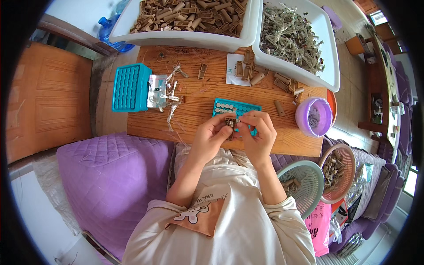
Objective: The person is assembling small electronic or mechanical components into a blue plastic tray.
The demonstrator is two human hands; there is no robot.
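My left hand (208, 140) is closed around a small brown plastic casing (230, 123), held above the near edge of the table. Small parts show inside the casing, too fine to name. My right hand (257, 134) pinches at the casing's right side, thumb and forefinger together on something tiny and pale that I cannot make out. Just beyond and partly under both hands lies a teal tray (252, 107) with round pockets. Several whitish discs (225, 106) fill pockets on its left side.
Large white bins of brown casings (190, 15) and tangled wired parts (289, 39) stand at the back. Stacked teal trays (129, 88) and wire bundles (170, 95) are on the left. Loose casings (279, 108), a purple basket (313, 117) and lower baskets (304, 185) are right.
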